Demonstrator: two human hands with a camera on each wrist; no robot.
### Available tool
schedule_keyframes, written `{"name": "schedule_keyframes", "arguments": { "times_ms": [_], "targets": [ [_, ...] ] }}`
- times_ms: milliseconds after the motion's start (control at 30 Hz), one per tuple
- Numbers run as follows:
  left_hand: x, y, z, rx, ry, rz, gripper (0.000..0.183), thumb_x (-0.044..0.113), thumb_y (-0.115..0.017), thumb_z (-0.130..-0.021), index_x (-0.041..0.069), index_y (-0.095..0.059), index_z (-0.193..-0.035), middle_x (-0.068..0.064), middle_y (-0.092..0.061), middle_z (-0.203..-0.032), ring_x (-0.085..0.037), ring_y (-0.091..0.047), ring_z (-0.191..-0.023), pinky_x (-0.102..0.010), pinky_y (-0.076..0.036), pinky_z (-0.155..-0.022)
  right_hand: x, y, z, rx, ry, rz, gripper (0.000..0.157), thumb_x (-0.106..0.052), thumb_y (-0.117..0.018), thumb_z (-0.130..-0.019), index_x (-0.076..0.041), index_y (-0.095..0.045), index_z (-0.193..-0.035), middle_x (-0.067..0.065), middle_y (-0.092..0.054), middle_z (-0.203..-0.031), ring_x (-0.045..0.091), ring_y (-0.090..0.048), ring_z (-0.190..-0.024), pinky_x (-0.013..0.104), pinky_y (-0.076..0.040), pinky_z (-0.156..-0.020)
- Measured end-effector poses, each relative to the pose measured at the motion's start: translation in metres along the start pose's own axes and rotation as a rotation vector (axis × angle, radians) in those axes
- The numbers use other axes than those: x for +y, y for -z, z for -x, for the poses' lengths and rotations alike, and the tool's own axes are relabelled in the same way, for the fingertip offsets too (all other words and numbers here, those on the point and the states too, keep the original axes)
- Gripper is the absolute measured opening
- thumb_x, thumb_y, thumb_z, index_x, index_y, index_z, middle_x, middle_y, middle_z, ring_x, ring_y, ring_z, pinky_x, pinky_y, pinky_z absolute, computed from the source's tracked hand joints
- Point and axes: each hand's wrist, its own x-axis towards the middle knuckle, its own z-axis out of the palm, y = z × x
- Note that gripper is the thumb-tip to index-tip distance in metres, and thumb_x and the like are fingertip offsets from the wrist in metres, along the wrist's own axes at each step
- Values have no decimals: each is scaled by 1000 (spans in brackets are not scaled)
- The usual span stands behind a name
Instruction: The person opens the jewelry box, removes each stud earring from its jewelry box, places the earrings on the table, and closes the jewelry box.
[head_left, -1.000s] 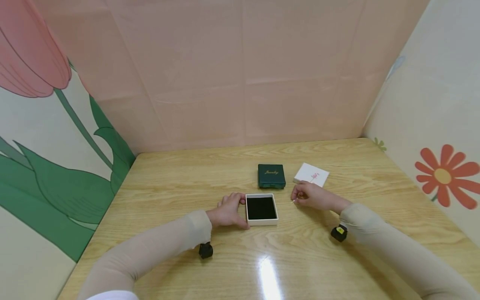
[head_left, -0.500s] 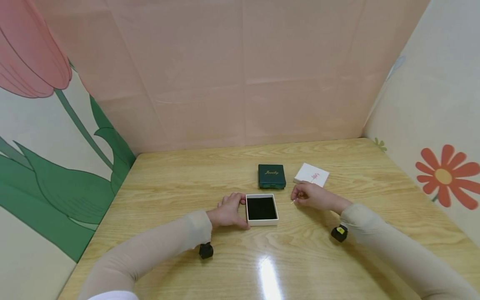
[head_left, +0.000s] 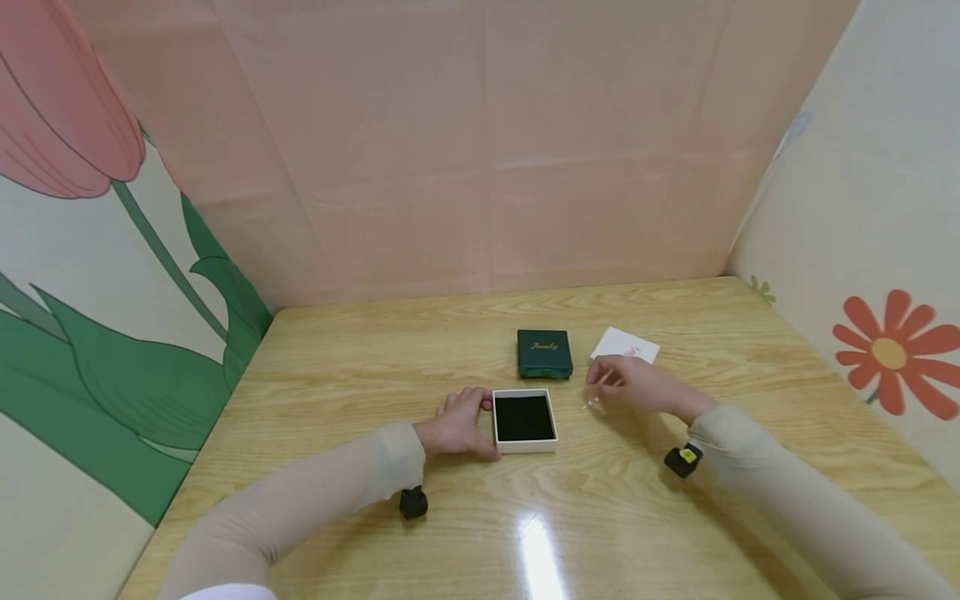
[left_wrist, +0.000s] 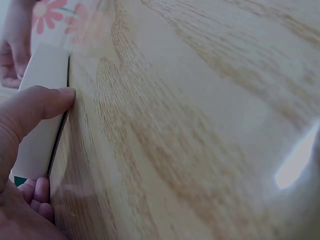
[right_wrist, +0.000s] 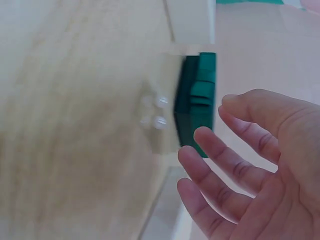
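Observation:
A square white box (head_left: pixel 527 447) with a black pad (head_left: pixel 523 417) inside sits on the table. My left hand (head_left: pixel 456 427) holds its left side, thumb at the near corner and fingers at the far one; in the left wrist view the thumb (left_wrist: pixel 50 104) lies against the white wall. To the right of the box, small clear shiny pieces (right_wrist: pixel 160 121) lie on the wood. My right hand (head_left: pixel 639 388) hovers just over them, its fingers (right_wrist: pixel 197 165) loosely bent and apart, with nothing between them. The pieces are too small and blurred to tell their kind.
Behind the white box stands a dark green box (head_left: pixel 543 353) with gold lettering and a green bow on its front. A flat white piece with a pink print (head_left: pixel 627 340) lies to its right, partly behind my right hand. Printed panels rise around the wood-grain table (head_left: pixel 360 350).
My right hand has let go of the small shiny pieces and risen slightly, moving a little to the right, fingers loosened. The left hand and the white box have stayed put.

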Motion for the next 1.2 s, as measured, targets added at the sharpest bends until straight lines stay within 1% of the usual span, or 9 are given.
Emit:
{"name": "schedule_keyframes", "arguments": {
  "times_ms": [167,267,367,433,533,633,767,967,1200],
  "targets": [
    [0,0,0,-7,1,2,81,33,-90,-59,14,-48,-125,4,-49,-116,-21,-35,-105,-42,-24,-92,-4,14,-1,70,0,-20,8,-4,-63,-91,-1,-63,-99,11,-67,-97,21,-65,-88,29,-52,-72],
    [1,1,0,-16,4,8,80,33,-90,-59,15,-47,-125,4,-48,-117,-21,-34,-105,-42,-24,-91,-2,22,-2,102,-9,8,12,-6,-62,-93,0,-62,-103,13,-66,-102,27,-65,-93,36,-53,-78],
    [2,2,1,-20,6,12,80,33,-90,-60,15,-47,-125,3,-48,-117,-21,-34,-106,-43,-23,-92,2,30,-1,115,-50,67,27,-13,-61,-95,1,-58,-118,19,-62,-117,37,-60,-108,51,-48,-91],
    [3,3,1,-19,4,7,80,33,-90,-60,15,-48,-125,3,-49,-118,-21,-35,-107,-43,-24,-93,6,33,-1,116,-91,93,42,-17,-61,-95,2,-51,-132,24,-54,-131,43,-51,-119,59,-41,-96],
    [4,3,2,-15,2,0,80,33,-90,-60,14,-48,-125,3,-49,-119,-22,-35,-108,-44,-24,-94,14,36,-1,121,-146,121,64,-24,-63,-94,1,-35,-145,29,-39,-144,48,-39,-129,62,-34,-100],
    [3,3,2,-11,0,0,82,33,-90,-59,14,-48,-126,3,-49,-119,-22,-36,-108,-44,-24,-95,22,37,-3,119,-185,138,79,-27,-67,-91,0,-24,-151,33,-29,-148,51,-31,-132,64,-30,-102],
    [3,3,1,-12,1,3,82,33,-90,-59,14,-47,-127,2,-49,-119,-22,-36,-109,-45,-24,-95,28,37,-7,106,-223,159,90,-29,-72,-86,0,-18,-152,36,-23,-149,55,-26,-133,68,-25,-103],
    [0,2,0,-12,1,-9,84,34,-90,-59,14,-47,-128,3,-49,-119,-22,-36,-109,-44,-24,-94,39,31,-13,79,-228,198,95,-33,-75,-83,3,-20,-151,40,-21,-148,60,-24,-131,71,-22,-102],
    [2,2,1,-33,8,7,83,35,-89,-61,14,-46,-129,4,-48,-120,-22,-34,-111,-44,-23,-96,49,24,-17,74,-237,200,91,-29,-75,-81,4,-25,-149,42,-20,-146,62,-26,-128,72,-26,-100]
  ]
}}
